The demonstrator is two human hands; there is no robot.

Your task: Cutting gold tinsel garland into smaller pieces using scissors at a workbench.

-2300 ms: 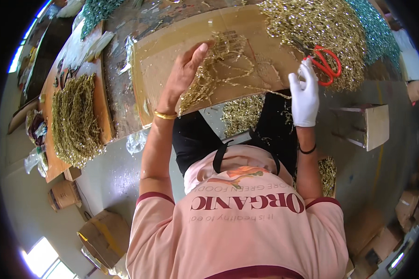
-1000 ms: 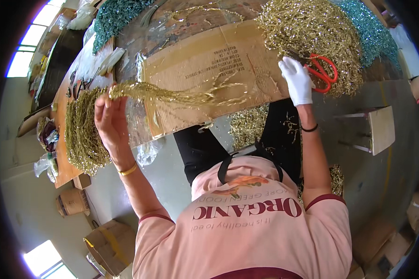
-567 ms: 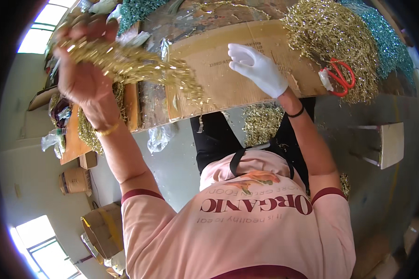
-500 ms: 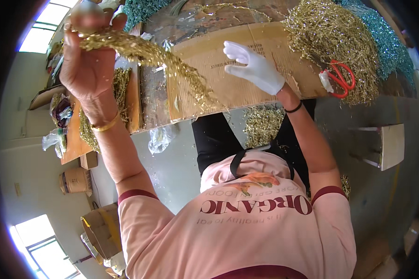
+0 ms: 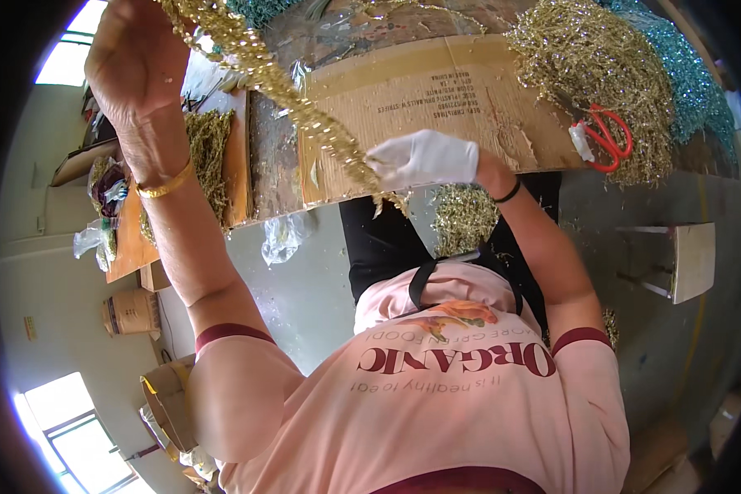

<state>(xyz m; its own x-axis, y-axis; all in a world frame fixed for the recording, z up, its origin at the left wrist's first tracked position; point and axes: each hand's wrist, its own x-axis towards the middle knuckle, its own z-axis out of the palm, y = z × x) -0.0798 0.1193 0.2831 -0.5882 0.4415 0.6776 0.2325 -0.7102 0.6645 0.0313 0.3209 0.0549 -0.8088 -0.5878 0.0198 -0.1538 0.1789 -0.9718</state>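
Observation:
A bundle of gold tinsel [image 5: 305,111] slants down from the upper left to the table's near edge. My left hand [image 5: 136,70], bare, is raised at the upper left with the bundle's upper part in it; the picture's top edge cuts off its fingertips. Against the bundle's lower part, my right hand [image 5: 428,158] in a white glove has its fingers drawn together on the strands. Loose ends dangle just past the glove. Beneath lies a flat brown cardboard sheet [image 5: 469,99] on the worn table.
Red-handled scissors [image 5: 608,140] lie at the right beside a big gold tinsel heap [image 5: 589,66], with blue tinsel [image 5: 693,95] behind it. More gold tinsel [image 5: 209,156] hangs at the left. A stool [image 5: 692,262] stands at the right; below the table is another gold pile [image 5: 463,218].
My left hand has risen up and left, drawing the tinsel straighter. My right hand, open and apart before, has come down and left and closed on the bundle's lower part.

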